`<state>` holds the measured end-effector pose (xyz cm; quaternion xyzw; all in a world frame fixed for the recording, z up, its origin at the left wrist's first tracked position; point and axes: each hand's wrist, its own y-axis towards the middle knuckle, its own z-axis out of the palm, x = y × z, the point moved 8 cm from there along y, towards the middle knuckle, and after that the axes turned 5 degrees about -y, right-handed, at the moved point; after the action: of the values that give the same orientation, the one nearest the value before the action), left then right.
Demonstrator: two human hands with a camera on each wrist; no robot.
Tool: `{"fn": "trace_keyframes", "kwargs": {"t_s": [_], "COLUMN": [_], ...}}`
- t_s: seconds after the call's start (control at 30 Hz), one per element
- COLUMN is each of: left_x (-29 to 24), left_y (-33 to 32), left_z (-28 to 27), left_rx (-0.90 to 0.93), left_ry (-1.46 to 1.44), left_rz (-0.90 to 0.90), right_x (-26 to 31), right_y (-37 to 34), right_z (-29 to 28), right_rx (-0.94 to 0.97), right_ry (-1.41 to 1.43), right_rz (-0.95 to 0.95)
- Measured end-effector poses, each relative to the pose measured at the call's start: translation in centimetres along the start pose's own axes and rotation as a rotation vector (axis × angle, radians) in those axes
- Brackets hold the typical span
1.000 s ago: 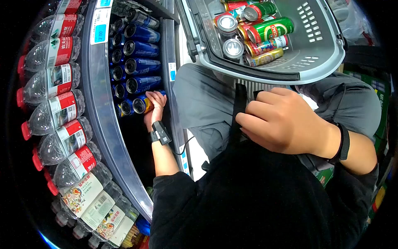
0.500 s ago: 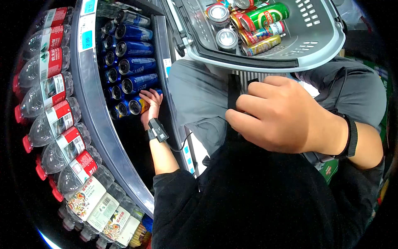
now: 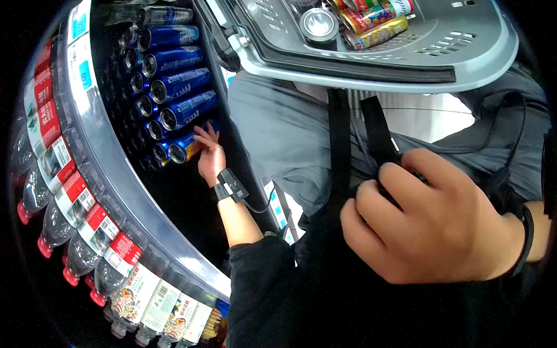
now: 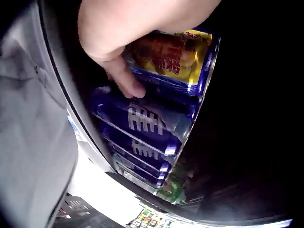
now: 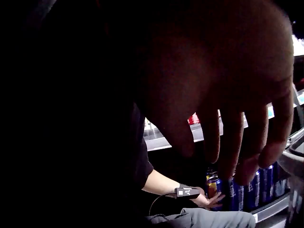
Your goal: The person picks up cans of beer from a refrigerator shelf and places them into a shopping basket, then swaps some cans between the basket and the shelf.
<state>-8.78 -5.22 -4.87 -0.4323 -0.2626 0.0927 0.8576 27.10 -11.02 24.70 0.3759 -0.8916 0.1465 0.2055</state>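
Note:
In the head view my left hand is at a blue can with a yellow label, at the near end of a shelf row. Its fingers are spread and fairly straight along the can's side. The left wrist view shows the same hand over the yellow label, the thumb extending toward the neighbouring blue can. More blue cans lie stacked on their sides in the head view. My right hand, loosely curled and holding nothing, hangs before my body.
A grey basket at the top holds a silver-topped can, a yellow can and others. Along the left, red-capped bottles stand beyond the curved shelf edge. Black straps hang below the basket.
My left hand's fingers have spread from their closer hold around the yellow-labelled can. My right hand has come lower and further right. The head view has shifted, with less of the basket showing.

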Motion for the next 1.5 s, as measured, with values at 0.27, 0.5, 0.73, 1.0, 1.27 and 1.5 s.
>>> {"fn": "trace_keyframes", "kwargs": {"t_s": [0.27, 0.5, 0.73, 1.0, 1.27, 1.5], "left_x": [-6.8, -9.6, -9.6, -8.6, -4.6, 0.2], "left_y": [-1.8, -2.3, -3.1, -1.9, -2.6, -2.6], "left_z": [1.0, 9.9, 14.8, 16.1, 7.4, 6.4], "left_rx": [-0.236, 0.118, 0.101, 0.098, 0.138, 0.274], "left_ry": [0.846, 1.373, 1.770, 1.762, 1.404, 1.490], "left_rz": [0.705, 0.812, 1.210, 1.257, 0.587, 0.591], "right_x": [-0.9, -2.9, -3.4, -3.5, -2.9, -2.5], "right_y": [-0.1, -0.4, -0.4, -0.3, -0.2, -0.3], "right_z": [0.3, 1.0, 2.0, 2.5, 2.1, 2.3], "right_rx": [0.088, 0.034, 0.135, 0.139, 0.114, 0.100], "right_ry": [0.044, 0.014, 0.024, -0.017, -0.025, -0.060], "right_rz": [0.061, 0.189, 0.184, 0.197, 0.169, 0.140]}}
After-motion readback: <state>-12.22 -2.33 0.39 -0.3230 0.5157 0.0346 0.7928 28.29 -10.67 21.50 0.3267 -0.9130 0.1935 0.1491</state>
